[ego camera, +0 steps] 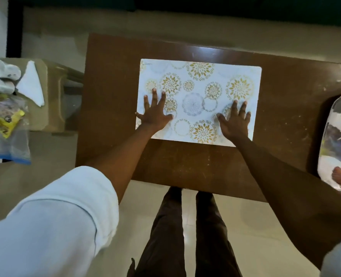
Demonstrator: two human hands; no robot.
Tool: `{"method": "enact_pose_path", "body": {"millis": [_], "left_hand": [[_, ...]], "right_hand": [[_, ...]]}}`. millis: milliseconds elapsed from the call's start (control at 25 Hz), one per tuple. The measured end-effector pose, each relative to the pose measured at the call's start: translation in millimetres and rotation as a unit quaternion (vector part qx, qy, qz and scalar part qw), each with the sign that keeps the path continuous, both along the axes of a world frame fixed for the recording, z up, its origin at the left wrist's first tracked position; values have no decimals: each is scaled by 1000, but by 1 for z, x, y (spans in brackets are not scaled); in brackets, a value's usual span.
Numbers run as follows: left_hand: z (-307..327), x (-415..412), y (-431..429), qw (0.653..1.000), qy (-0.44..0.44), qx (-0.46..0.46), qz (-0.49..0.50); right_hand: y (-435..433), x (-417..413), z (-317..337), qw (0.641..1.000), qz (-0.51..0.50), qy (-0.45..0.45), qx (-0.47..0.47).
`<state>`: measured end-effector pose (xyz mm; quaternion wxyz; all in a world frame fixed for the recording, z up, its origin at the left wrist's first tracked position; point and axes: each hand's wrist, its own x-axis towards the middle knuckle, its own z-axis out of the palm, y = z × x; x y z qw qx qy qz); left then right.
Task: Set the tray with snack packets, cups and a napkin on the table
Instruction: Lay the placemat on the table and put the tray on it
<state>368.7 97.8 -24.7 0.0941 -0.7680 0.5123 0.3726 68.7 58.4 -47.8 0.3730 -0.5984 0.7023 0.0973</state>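
Observation:
A white placemat (201, 80) with gold and grey flower circles lies flat on the brown table (185, 166). My left hand (154, 114) presses flat on the mat's near left part, fingers spread. My right hand (235, 120) lies flat on its near right part, fingers apart. A shiny silver tray (325, 140) rests at the table's right edge, partly cut off by the frame. On a beige stool to the left sit white cups (1, 76), a folded white napkin (32, 84) and yellow snack packets (4, 116) in a clear bag.
The beige stool (51, 100) stands just left of the table, with a gap between them. Pale tiled floor and my legs (185, 236) show below the table's near edge. A dark wall runs along the far side.

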Motion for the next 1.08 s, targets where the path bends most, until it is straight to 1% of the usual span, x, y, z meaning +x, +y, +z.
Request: {"method": "enact_pose_path", "body": {"millis": [160,320,440,680,880,1080], "left_hand": [[2,-18,2,999,7,-6,-44],[0,-39,22,999,3,-13,-43],[-3,-47,34,999,-4,-18,-36],[-5,-42,36,998,-10,-22,-56],[-8,-42,40,998,-14,-37,-54],[-9,-44,48,998,-13,-38,-58]], "right_hand": [[36,-25,-3,999,-30,1,-18],[52,-45,-1,999,-26,13,-26],[55,-56,-1,999,-6,15,-31],[51,-51,1,999,-19,30,-29],[54,-58,0,999,6,31,-35],[62,-60,4,999,4,30,-30]]}}
